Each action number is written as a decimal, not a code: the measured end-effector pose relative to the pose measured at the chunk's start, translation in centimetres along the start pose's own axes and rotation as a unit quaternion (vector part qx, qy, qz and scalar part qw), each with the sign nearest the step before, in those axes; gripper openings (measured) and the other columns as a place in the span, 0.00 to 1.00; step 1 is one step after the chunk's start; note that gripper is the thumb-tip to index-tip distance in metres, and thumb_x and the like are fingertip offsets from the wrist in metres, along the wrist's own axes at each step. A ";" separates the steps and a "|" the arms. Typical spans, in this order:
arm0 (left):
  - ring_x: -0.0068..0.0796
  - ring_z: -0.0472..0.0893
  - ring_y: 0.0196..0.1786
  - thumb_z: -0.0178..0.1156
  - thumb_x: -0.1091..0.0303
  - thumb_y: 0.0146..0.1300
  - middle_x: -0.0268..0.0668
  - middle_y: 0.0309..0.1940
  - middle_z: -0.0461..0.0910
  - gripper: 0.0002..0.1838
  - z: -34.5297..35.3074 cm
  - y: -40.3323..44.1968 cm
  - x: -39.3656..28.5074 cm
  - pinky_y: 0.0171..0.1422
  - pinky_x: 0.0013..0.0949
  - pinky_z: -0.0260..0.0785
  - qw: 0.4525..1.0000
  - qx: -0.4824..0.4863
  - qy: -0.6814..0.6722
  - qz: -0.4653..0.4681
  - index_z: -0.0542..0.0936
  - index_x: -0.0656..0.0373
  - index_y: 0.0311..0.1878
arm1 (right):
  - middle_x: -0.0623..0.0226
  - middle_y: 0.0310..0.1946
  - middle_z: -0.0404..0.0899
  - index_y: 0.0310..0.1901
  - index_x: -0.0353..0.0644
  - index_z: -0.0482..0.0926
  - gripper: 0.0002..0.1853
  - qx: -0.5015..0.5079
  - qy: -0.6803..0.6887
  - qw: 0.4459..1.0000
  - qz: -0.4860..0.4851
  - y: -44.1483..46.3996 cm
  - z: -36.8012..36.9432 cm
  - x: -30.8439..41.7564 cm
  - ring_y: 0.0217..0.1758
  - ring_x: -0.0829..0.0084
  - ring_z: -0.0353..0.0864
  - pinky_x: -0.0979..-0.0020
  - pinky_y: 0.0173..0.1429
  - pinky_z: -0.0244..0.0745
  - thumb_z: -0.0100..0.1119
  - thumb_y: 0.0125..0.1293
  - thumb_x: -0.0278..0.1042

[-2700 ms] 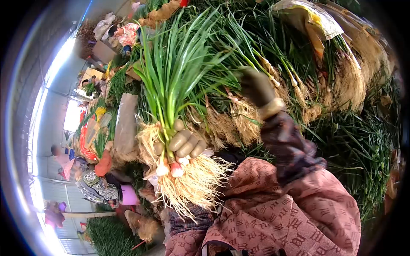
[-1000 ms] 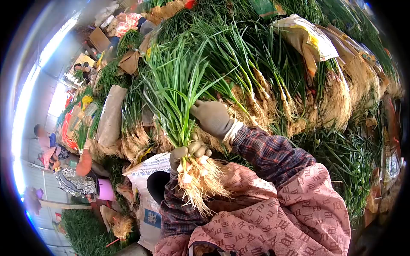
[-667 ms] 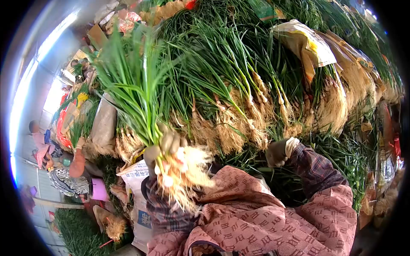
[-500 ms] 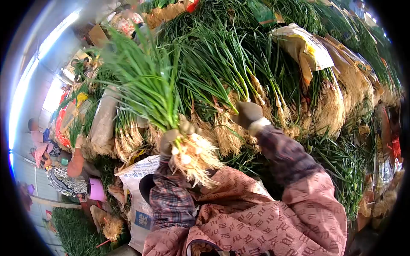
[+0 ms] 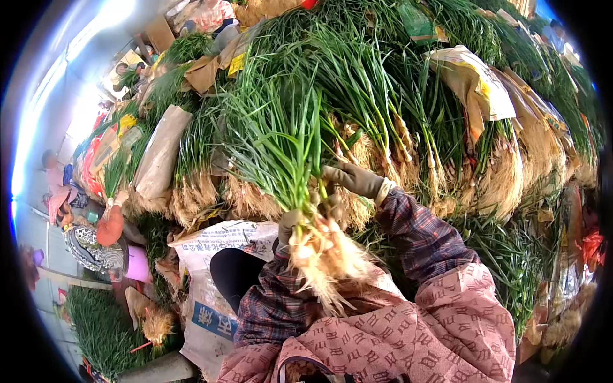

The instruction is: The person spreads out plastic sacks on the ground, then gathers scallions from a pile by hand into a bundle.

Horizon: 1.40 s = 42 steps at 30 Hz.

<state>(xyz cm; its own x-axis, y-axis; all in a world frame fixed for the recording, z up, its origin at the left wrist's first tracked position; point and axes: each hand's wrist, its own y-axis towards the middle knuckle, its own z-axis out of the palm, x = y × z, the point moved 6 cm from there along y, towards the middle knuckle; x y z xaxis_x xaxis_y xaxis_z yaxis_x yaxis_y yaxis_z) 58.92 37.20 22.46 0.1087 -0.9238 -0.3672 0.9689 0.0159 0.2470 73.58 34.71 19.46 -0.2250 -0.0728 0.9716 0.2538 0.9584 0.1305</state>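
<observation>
My left hand (image 5: 289, 228), in a glove, is wrapped round a bunch of green garlic (image 5: 297, 169) near its bulbs. The leaves point up and away, and the pale roots (image 5: 325, 255) hang towards my lap. Against the right side of this bunch, my gloved right hand (image 5: 357, 180) has its fingers closed round a green garlic stalk; the fingertips are partly hidden by leaves. Just beyond both hands lies a long row of green garlic (image 5: 364, 83), roots towards me.
A printed white sack (image 5: 204, 255) lies at my left, beside a dark rounded object (image 5: 237, 277). Paper sacking (image 5: 472, 83) covers bunches at the right. Loose greens (image 5: 501, 255) lie at right. A co-worker (image 5: 96, 239) sits at far left by a pink bucket (image 5: 137, 263).
My right hand has come from the row leftwards to the bunch, bringing a stalk. My left hand and its bunch have shifted right and slightly towards me. The view has tilted a little.
</observation>
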 end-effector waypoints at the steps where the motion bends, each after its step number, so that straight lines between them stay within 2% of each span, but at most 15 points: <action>1: 0.45 0.74 0.61 0.56 0.56 0.64 0.53 0.62 0.68 0.27 -1.9 -0.4 -0.7 0.65 0.58 0.65 0.993 0.114 -0.026 -0.020 0.68 0.59 0.62 | 0.63 0.34 0.83 0.51 0.37 0.78 0.31 0.070 0.035 0.996 0.034 -0.6 0.4 0.2 0.33 0.70 0.81 0.66 0.42 0.79 0.43 0.70 0.61; 2: 0.43 0.73 0.59 0.58 0.55 0.63 0.46 0.61 0.68 0.26 -1.6 -0.5 -1.2 0.65 0.54 0.63 0.991 0.118 -0.054 -0.023 0.69 0.55 0.61 | 0.68 0.26 0.81 0.48 0.39 0.79 0.31 0.071 0.026 0.996 0.037 -1.0 0.9 0.5 0.24 0.74 0.78 0.69 0.32 0.76 0.46 0.68 0.63; 5: 0.27 0.69 0.47 0.59 0.53 0.63 0.30 0.45 0.67 0.24 -0.1 -1.3 -1.0 0.61 0.41 0.59 0.996 0.053 -0.070 0.002 0.70 0.51 0.59 | 0.65 0.33 0.84 0.44 0.41 0.82 0.25 -0.011 -0.089 0.995 0.047 -1.5 -0.2 2.1 0.36 0.75 0.80 0.71 0.41 0.77 0.56 0.65 0.58; 7: 0.23 0.71 0.46 0.62 0.59 0.61 0.23 0.36 0.66 0.22 0.5 -1.4 -0.6 0.58 0.38 0.60 0.991 0.094 -0.097 -0.006 0.70 0.49 0.58 | 0.63 0.39 0.83 0.42 0.40 0.82 0.18 -0.285 0.087 0.949 0.104 -2.1 -4.1 1.3 0.39 0.74 0.80 0.72 0.47 0.77 0.57 0.66 0.48; 10: 0.22 0.71 0.46 0.61 0.50 0.63 0.25 0.44 0.68 0.28 0.7 -0.2 -0.7 0.60 0.39 0.61 0.959 0.265 -0.100 -0.017 0.67 0.47 0.63 | 0.60 0.43 0.82 0.48 0.39 0.78 0.15 -0.157 -0.002 0.979 0.127 -0.5 -5.9 -1.2 0.45 0.74 0.79 0.72 0.53 0.76 0.56 0.67 0.41; 13: 0.21 0.72 0.44 0.61 0.50 0.63 0.27 0.44 0.69 0.28 0.6 -0.5 -0.2 0.58 0.39 0.62 0.970 0.219 -0.103 0.008 0.67 0.49 0.62 | 0.68 0.38 0.78 0.65 0.45 0.63 0.26 0.053 0.287 0.953 0.075 0.3 2.4 1.1 0.28 0.81 0.72 0.80 0.30 0.69 0.54 0.65 0.29; 14: 0.21 0.73 0.43 0.60 0.49 0.63 0.27 0.44 0.69 0.28 0.4 -0.3 0.0 0.57 0.39 0.63 0.977 0.187 -0.098 0.022 0.67 0.49 0.62 | 0.71 0.33 0.74 0.68 0.46 0.57 0.31 0.119 0.535 0.836 0.019 0.9 4.6 1.7 0.21 0.84 0.64 0.82 0.24 0.61 0.52 0.64 0.27; 21: 0.24 0.71 0.49 0.59 0.49 0.63 0.28 0.47 0.69 0.31 -0.6 -0.9 0.3 0.56 0.39 0.61 0.985 0.162 -0.067 -0.007 0.63 0.51 0.66 | 0.78 0.15 0.63 0.66 0.45 0.64 0.27 0.080 0.704 0.706 -0.006 -0.4 6.5 4.4 0.20 0.82 0.66 0.75 0.37 0.72 0.52 0.67 0.44; 25: 0.34 0.73 0.53 0.59 0.53 0.63 0.40 0.54 0.71 0.25 -1.1 -1.6 0.3 0.60 0.44 0.62 0.996 0.052 -0.070 0.020 0.67 0.53 0.60 | 0.82 0.14 0.62 0.44 0.40 0.78 0.17 -0.046 0.449 0.886 0.101 0.5 4.4 2.2 0.14 0.85 0.59 0.84 0.18 0.57 0.50 0.71 0.47; 30: 0.33 0.72 0.49 0.62 0.56 0.60 0.37 0.46 0.70 0.26 -1.0 -1.6 1.2 0.60 0.45 0.63 0.995 0.054 -0.087 0.023 0.67 0.52 0.59 | 0.78 0.16 0.62 0.45 0.40 0.77 0.16 0.018 0.548 0.831 0.097 0.4 2.2 -1.4 0.13 0.84 0.52 0.81 0.18 0.46 0.49 0.72 0.45; 32: 0.33 0.73 0.47 0.62 0.56 0.60 0.37 0.43 0.70 0.27 -2.8 -1.4 1.5 0.61 0.45 0.66 0.996 0.073 -0.040 -0.017 0.68 0.54 0.60 | 0.70 0.23 0.73 0.50 0.38 0.76 0.24 -0.118 0.199 0.967 0.103 -0.2 -1.6 -3.6 0.20 0.79 0.67 0.76 0.26 0.65 0.58 0.65 0.52; 34: 0.38 0.79 0.45 0.61 0.54 0.61 0.41 0.47 0.73 0.31 -7.5 -2.9 1.5 0.51 0.42 0.77 0.997 -0.038 0.066 -0.030 0.67 0.64 0.61 | 0.59 0.34 0.81 0.52 0.37 0.77 0.30 -0.210 -0.197 0.938 0.191 -1.4 -4.2 -0.6 0.33 0.71 0.80 0.68 0.41 0.78 0.63 0.60 0.56; 38: 0.38 0.82 0.42 0.54 0.59 0.67 0.47 0.49 0.78 0.27 -17.2 -6.0 2.2 0.45 0.37 0.79 0.945 -0.126 0.258 -0.154 0.67 0.73 0.60 | 0.60 0.33 0.81 0.51 0.41 0.78 0.23 0.062 -0.487 0.788 0.373 0.4 -2.0 1.6 0.31 0.71 0.81 0.72 0.41 0.80 0.63 0.60 0.47; 39: 0.38 0.82 0.43 0.52 0.61 0.68 0.47 0.49 0.79 0.24 -18.7 -6.4 2.2 0.46 0.36 0.77 0.918 -0.128 0.355 -0.121 0.69 0.74 0.58 | 0.62 0.29 0.80 0.44 0.40 0.80 0.13 0.093 -0.602 0.746 0.270 1.3 -1.4 0.6 0.28 0.70 0.79 0.71 0.36 0.79 0.54 0.66 0.39; 42: 0.34 0.80 0.44 0.53 0.62 0.68 0.45 0.43 0.81 0.20 -11.1 -4.1 1.6 0.49 0.34 0.74 0.960 -0.098 0.239 -0.110 0.77 0.74 0.47 | 0.62 0.31 0.79 0.41 0.40 0.79 0.10 0.035 -0.525 0.807 0.267 2.1 -1.2 0.2 0.30 0.69 0.78 0.70 0.39 0.78 0.51 0.67 0.35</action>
<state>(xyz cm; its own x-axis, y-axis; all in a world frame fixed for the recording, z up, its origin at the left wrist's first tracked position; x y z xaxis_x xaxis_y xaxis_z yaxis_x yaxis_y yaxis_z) 57.56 39.87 10.86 -0.0589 -0.6327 -0.7722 0.9982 -0.0436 -0.0404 75.17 36.36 20.11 -0.7839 0.5948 0.1780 0.5327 0.7917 -0.2993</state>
